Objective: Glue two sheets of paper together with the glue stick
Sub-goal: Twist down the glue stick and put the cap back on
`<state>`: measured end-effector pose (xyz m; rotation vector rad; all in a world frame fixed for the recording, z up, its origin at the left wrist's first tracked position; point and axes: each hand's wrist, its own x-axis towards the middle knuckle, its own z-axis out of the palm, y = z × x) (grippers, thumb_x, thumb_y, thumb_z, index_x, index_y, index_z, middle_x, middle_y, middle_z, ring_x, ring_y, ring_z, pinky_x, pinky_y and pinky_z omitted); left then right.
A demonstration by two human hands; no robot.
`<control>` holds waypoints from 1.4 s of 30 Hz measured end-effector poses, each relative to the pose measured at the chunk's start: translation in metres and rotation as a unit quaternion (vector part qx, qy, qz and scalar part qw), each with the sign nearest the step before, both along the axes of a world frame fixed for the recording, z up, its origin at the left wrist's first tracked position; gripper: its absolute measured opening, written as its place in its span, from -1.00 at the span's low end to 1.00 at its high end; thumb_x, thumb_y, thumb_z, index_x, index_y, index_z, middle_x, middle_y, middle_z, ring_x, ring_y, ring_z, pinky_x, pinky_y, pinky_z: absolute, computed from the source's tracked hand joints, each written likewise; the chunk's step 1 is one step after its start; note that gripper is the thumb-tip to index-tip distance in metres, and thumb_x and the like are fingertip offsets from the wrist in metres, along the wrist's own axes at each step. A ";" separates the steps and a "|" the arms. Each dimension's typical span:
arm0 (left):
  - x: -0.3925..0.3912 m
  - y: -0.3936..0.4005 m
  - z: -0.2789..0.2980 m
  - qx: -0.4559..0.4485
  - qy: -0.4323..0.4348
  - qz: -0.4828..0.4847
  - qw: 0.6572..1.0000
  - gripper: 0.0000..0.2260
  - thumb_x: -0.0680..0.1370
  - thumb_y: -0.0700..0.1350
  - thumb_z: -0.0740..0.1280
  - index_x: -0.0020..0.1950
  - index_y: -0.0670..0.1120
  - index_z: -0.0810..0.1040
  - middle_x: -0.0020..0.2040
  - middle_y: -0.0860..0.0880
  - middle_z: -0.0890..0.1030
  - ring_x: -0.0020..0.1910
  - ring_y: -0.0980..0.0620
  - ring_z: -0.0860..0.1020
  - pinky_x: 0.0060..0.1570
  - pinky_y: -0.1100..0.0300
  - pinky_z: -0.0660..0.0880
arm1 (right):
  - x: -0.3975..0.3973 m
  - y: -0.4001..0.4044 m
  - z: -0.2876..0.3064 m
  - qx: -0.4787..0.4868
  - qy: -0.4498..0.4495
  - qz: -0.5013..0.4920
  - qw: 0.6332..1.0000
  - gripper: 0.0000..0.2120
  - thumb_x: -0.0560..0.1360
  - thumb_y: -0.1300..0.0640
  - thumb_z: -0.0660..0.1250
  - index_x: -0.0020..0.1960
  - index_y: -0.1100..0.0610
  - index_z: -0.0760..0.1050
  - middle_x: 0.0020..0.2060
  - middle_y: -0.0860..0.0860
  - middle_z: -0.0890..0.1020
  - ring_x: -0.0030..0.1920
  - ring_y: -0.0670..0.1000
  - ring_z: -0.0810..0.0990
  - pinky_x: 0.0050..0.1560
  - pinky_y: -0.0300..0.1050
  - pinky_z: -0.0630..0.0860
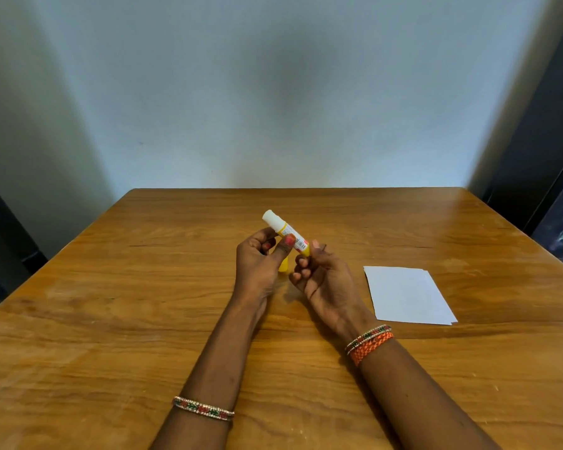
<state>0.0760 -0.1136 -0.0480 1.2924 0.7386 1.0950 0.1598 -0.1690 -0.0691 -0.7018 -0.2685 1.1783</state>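
Note:
A yellow glue stick (288, 233) with a white label is held tilted above the middle of the table, its uncapped white tip pointing up and to the far left. My left hand (257, 264) grips its body between thumb and fingers. My right hand (322, 277) pinches its lower end with the fingertips. A yellow cap (283, 266) shows just below my left thumb, partly hidden; I cannot tell whether it is held or lying on the table. A small stack of white paper sheets (407, 295) lies flat to the right of my right hand.
The wooden table (111, 303) ends at a pale wall behind. Dark furniture stands beyond the table's left and right edges. Bangles are on both wrists.

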 end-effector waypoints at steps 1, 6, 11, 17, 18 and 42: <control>0.001 -0.001 0.000 0.002 -0.001 0.002 1.000 -0.74 0.47 -0.25 0.36 0.15 -0.20 0.54 -0.14 0.02 0.58 -0.19 0.18 0.51 -0.39 0.52 0.42 | 0.001 0.000 0.000 0.005 -0.015 -0.006 1.000 -0.88 0.59 0.20 0.15 -0.10 0.15 0.42 -0.41 0.05 0.45 -0.44 -0.10 0.40 -0.41 -0.24 0.47; 0.000 0.001 0.001 0.003 -0.001 0.013 1.000 -0.76 0.48 -0.24 0.35 0.15 -0.18 0.53 -0.17 0.03 0.56 -0.24 0.18 0.47 -0.44 0.52 0.39 | 0.003 -0.003 0.000 0.024 -0.100 -0.011 0.995 -0.82 0.54 0.37 0.15 -0.07 0.13 0.42 -0.31 0.08 0.55 -0.29 -0.06 0.51 -0.22 -0.17 0.46; 0.002 0.000 -0.002 0.001 0.021 0.002 1.000 -0.73 0.48 -0.23 0.36 0.18 -0.15 0.53 -0.02 -0.01 0.61 -0.02 0.13 0.54 -0.18 0.37 0.48 | 0.005 -0.004 0.000 -0.006 -0.068 0.020 0.997 -0.84 0.53 0.13 0.19 0.05 0.17 0.45 -0.30 0.07 0.56 -0.35 -0.05 0.43 -0.28 -0.15 0.38; 0.003 -0.003 -0.005 0.033 0.030 -0.025 0.999 -0.82 0.49 -0.27 0.34 0.05 -0.07 0.55 -0.15 0.07 0.60 -0.11 0.18 0.57 -0.14 0.40 0.52 | 0.003 -0.001 0.000 -0.055 -0.061 0.029 0.996 -0.74 0.60 0.02 0.11 0.07 0.18 0.45 -0.43 0.01 0.50 -0.39 -0.07 0.42 -0.29 -0.16 0.39; 0.003 -0.002 -0.006 0.040 0.032 -0.024 0.998 -0.82 0.49 -0.27 0.34 0.05 -0.07 0.55 -0.13 0.07 0.60 -0.09 0.18 0.57 -0.15 0.42 0.52 | 0.003 0.000 -0.001 -0.055 -0.061 0.022 0.996 -0.77 0.61 0.05 0.10 0.08 0.17 0.44 -0.43 0.01 0.48 -0.40 -0.07 0.41 -0.30 -0.17 0.39; 0.003 -0.001 -0.014 0.072 0.073 -0.007 0.995 -0.78 0.48 -0.25 0.37 -0.06 0.10 0.56 -0.03 -0.08 0.64 0.03 -0.04 0.57 0.06 0.07 0.52 | 0.007 0.002 -0.003 -0.048 -0.129 0.024 0.990 -0.77 0.61 0.05 0.11 0.01 0.15 0.48 -0.39 0.02 0.43 -0.43 -0.11 0.37 -0.31 -0.20 0.45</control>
